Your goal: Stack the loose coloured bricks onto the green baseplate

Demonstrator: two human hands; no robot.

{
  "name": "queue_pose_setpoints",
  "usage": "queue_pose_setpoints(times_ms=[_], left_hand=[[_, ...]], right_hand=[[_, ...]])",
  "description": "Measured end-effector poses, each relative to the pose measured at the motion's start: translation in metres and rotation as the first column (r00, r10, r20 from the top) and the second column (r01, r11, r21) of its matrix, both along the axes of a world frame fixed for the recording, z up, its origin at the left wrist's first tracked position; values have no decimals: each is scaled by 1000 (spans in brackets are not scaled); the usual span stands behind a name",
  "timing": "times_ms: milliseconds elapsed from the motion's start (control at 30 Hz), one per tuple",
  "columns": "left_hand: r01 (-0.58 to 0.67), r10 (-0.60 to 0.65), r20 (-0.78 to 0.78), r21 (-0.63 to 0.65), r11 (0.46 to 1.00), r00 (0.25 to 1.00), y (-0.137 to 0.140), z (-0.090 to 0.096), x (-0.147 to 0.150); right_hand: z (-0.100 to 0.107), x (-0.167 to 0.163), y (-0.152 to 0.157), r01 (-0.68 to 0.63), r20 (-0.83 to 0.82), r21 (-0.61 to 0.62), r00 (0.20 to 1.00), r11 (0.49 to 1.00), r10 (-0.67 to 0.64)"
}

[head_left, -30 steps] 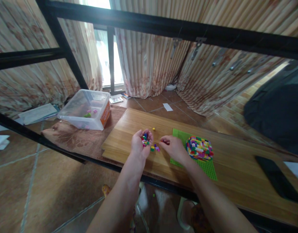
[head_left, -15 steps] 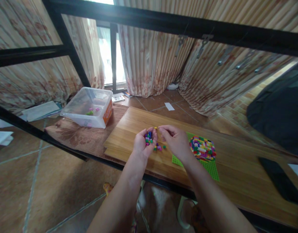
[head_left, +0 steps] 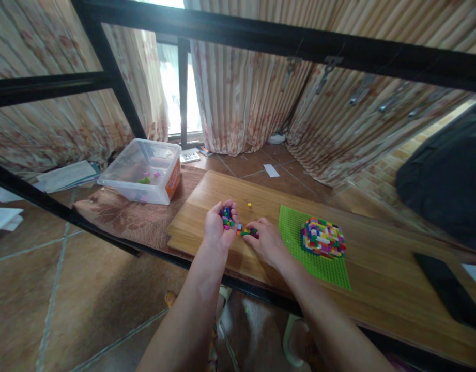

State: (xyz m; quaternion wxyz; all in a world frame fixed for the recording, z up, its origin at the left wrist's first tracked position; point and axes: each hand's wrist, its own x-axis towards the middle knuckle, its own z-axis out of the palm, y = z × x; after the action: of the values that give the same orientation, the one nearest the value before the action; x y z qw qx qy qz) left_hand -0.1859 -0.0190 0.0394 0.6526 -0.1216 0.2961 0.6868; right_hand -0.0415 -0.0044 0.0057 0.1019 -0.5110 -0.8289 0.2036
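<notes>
My left hand [head_left: 219, 227] is palm up and cupped around several small building bricks [head_left: 227, 216] in purple, blue, green and pink. To its right, my right hand [head_left: 269, 238] rests low at the wooden tabletop, its thumb and fingers curled around a few loose bricks [head_left: 245, 232]. Some of those are partly hidden by the fingers. A single yellow brick [head_left: 249, 205] lies on the wood beyond both hands. Right of my right hand, a multicoloured block of stacked bricks [head_left: 323, 237] stands on a green studded baseplate [head_left: 294, 227].
A clear plastic box [head_left: 140, 170] with a few pink and green pieces sits on a brown cloth [head_left: 102, 209] at left. A black phone-like slab [head_left: 449, 289] lies on the tabletop [head_left: 388, 263] at right. Black metal bars [head_left: 261, 33] cross above.
My right hand has moved down toward me onto the loose bricks. My left hand has shifted slightly left with its bricks. The yellow brick stays on the table, and more of the baseplate shows.
</notes>
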Motion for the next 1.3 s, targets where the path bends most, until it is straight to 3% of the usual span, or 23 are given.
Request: queue_pose_setpoints(times_ms=[367,633,867,1300], left_hand=[[-6,0,-57,-101,995,998,2,-3,8],[0,-6,-58,-101,995,998,3,-4,10],[9,-15,-57,-89,996,998,3,-5,10],[7,-16,-91,-92,996,996,1,-6,11]], right_hand=[[3,8,10,0,115,47,993,999,-5],[18,3,15,-92,216,-11,972,996,93],[19,3,19,-121,103,-65,986,991,127],[0,12,21,-22,-233,-130,972,991,-9]])
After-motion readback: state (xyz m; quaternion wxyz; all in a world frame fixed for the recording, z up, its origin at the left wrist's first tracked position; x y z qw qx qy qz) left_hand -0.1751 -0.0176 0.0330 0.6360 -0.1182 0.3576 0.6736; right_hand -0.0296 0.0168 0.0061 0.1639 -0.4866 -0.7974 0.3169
